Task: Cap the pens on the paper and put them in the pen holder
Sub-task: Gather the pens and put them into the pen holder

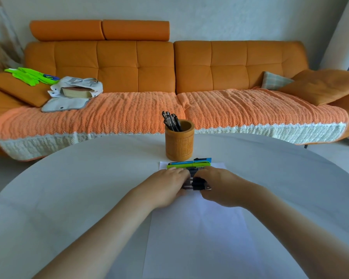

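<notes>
We look from one head-worn wide-angle camera forward and down over the near round white worktop (69, 178) toward an orange sofa (137, 65).

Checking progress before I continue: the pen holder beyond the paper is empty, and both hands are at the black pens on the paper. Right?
No. The pen holder is not empty: the head view shows several dark pens standing in it. The rest is right.

One pen holder (179, 143), one paper sheet (197, 228), one blue pen (189, 162), one green pen (175, 166); black pens (197, 184) partly hidden, count unclear.
</notes>
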Motion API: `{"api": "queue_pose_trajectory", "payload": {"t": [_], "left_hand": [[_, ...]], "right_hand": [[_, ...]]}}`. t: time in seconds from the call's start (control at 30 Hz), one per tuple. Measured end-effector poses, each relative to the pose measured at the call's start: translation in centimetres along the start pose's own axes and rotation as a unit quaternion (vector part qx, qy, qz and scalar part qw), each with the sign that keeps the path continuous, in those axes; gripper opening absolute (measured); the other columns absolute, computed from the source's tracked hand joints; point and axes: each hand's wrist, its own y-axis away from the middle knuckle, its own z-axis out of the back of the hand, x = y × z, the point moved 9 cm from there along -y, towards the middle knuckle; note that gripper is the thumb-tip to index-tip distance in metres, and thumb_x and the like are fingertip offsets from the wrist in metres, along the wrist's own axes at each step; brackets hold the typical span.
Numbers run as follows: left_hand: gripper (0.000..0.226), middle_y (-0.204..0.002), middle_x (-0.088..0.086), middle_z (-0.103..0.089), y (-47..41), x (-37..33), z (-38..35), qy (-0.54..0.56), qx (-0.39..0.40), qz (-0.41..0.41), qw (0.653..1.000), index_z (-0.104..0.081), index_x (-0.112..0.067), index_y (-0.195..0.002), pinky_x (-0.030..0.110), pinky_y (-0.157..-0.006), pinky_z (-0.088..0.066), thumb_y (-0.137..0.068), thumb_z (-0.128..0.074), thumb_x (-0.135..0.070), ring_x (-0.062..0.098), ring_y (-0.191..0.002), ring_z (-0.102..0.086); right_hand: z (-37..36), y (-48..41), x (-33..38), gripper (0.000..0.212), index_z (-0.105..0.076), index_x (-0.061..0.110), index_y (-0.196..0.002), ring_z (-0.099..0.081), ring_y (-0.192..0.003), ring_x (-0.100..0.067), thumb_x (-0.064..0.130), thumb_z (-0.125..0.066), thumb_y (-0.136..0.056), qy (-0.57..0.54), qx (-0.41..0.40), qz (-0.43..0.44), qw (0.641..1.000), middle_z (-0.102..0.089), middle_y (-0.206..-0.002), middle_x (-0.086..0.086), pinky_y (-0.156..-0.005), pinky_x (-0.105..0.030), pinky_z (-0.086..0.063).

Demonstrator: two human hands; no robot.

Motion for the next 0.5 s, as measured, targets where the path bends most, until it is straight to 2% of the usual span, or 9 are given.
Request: {"api": "queue_pose_trajectory", "payload": {"t": [0.1, 0.17, 0.2, 0.27, 0.33, 0.4, 0.43, 0.5], "left_hand": [[0.013, -0.114, 0.001, -0.056, -0.1, 0.7, -0.6, 0.066, 0.023, 0.031, 0.997, -0.05, -0.025, -0.108, 0.039, -0.079, -0.051, -0.095, -0.051, -0.025, 0.019, -0.099, -0.055], [0.006, -0.098, -0.001, -0.055, -0.1, 0.9, -0.5, 0.111, 0.047, 0.067, 0.99, -0.048, -0.027, -0.1, 0.033, -0.068, -0.046, -0.097, -0.048, -0.033, 0.016, -0.085, -0.055], [0.008, -0.09, -0.003, -0.053, -0.1, 1.0, -0.3, 0.14, 0.055, 0.082, 0.985, -0.047, -0.027, -0.098, 0.031, -0.063, -0.041, -0.098, -0.045, -0.035, 0.013, -0.079, -0.052], [0.016, -0.086, -0.005, -0.052, -0.2, 1.2, 0.1, 0.211, 0.062, 0.103, 0.97, -0.047, -0.026, -0.106, 0.031, -0.062, -0.04, -0.1, -0.041, -0.039, 0.012, -0.074, -0.05], [0.025, -0.101, -0.003, -0.059, -0.5, 1.8, 0.6, 0.27, 0.049, 0.108, 0.956, -0.047, -0.03, -0.119, 0.039, -0.079, -0.049, -0.099, -0.042, -0.043, 0.015, -0.089, -0.057], [0.032, -0.123, -0.005, -0.059, -0.8, 1.6, 1.3, 0.318, 0.029, 0.091, 0.943, -0.044, -0.035, -0.127, 0.048, -0.098, -0.046, -0.097, -0.042, -0.045, 0.017, -0.113, -0.055], [0.037, -0.131, -0.007, -0.056, -1.0, 1.1, 1.7, 0.339, 0.021, 0.07, 0.938, -0.04, -0.038, -0.132, 0.048, -0.103, -0.043, -0.096, -0.042, -0.045, 0.016, -0.121, -0.051], [0.042, -0.138, -0.009, -0.052, -1.5, 0.1, 2.5, 0.36, 0.012, 0.037, 0.932, -0.033, -0.039, -0.14, 0.042, -0.105, -0.041, -0.099, -0.043, -0.039, 0.013, -0.128, -0.047]], "right_hand": [[1.6, -0.1, -1.1, 0.03, -0.065, 0.029, -0.109, -0.058, -0.086, -0.014, 0.017, -0.069, -0.081, -0.093, -0.036, -0.023, 0.995, -0.061, -0.101, 0.006, -0.068, -0.025, -0.05], [3.0, -0.2, -1.9, 0.044, -0.064, 0.034, -0.114, -0.06, -0.084, -0.008, 0.018, -0.08, -0.075, -0.191, -0.087, -0.043, 0.977, -0.062, -0.102, 0.008, -0.067, -0.019, -0.049], [3.7, -0.1, -2.2, 0.05, -0.063, 0.034, -0.116, -0.062, -0.08, -0.007, 0.015, -0.082, -0.074, -0.252, -0.116, -0.05, 0.96, -0.064, -0.102, 0.005, -0.065, -0.018, -0.05], [4.4, 0.1, -2.3, 0.06, -0.06, 0.028, -0.123, -0.066, -0.072, -0.009, 0.003, -0.081, -0.073, -0.422, -0.155, -0.053, 0.892, -0.067, -0.099, -0.007, -0.062, -0.022, -0.054], [4.2, 0.1, -1.9, 0.062, -0.056, 0.02, -0.129, -0.069, -0.076, -0.021, -0.004, -0.077, -0.076, -0.578, -0.145, -0.045, 0.802, -0.068, -0.096, -0.014, -0.071, -0.034, -0.058], [3.4, -0.3, -0.9, 0.047, -0.057, 0.014, -0.125, -0.064, -0.072, -0.022, -0.001, -0.071, -0.083, -0.66, -0.119, -0.034, 0.741, -0.066, -0.083, -0.011, -0.072, -0.034, -0.054], [3.0, -0.6, -0.5, 0.034, -0.059, 0.01, -0.12, -0.06, -0.068, -0.021, 0.004, -0.067, -0.087, -0.673, -0.12, -0.034, 0.729, -0.063, -0.077, -0.01, -0.071, -0.033, -0.051], [3.0, -1.0, -0.3, 0.017, -0.064, 0.005, -0.107, -0.055, -0.067, -0.021, 0.015, -0.062, -0.094, -0.646, -0.164, -0.049, 0.744, -0.061, -0.076, -0.013, -0.071, -0.032, -0.047]]}}
